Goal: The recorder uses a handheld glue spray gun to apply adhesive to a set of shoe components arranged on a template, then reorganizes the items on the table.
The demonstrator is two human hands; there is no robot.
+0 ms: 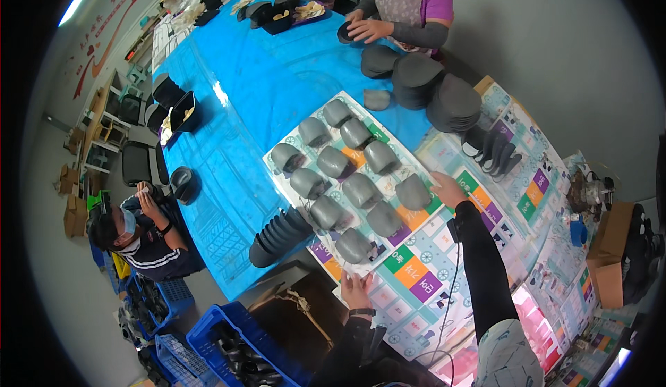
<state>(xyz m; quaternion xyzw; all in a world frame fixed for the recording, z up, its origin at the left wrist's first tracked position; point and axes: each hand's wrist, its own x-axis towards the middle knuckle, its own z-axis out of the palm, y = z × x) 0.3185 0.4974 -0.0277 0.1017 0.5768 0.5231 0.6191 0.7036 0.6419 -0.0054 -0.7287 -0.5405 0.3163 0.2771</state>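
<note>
A flat rectangular board (413,233) with a printed pattern carries several grey, dome-shaped moulded caps (361,190) laid out in rows. My left hand (357,293) grips the board's near edge, its fingertips hidden beneath or against it. At the right edge, my right hand (449,190) is closed on the board, close to one cap. A leaning row of nested dark caps (281,238) lies just left of the board. Beyond its far right side stand stacks of dark caps (416,78), with a single grey cap (377,100) lying apart.
A blue-covered table (243,109) stretches away from me. Across it a person in purple (416,5) handles a dark cap; another person (146,234) sits at the left. Blue crates (229,331) stand low on the left. A thin cable (454,290) hangs beside my right arm.
</note>
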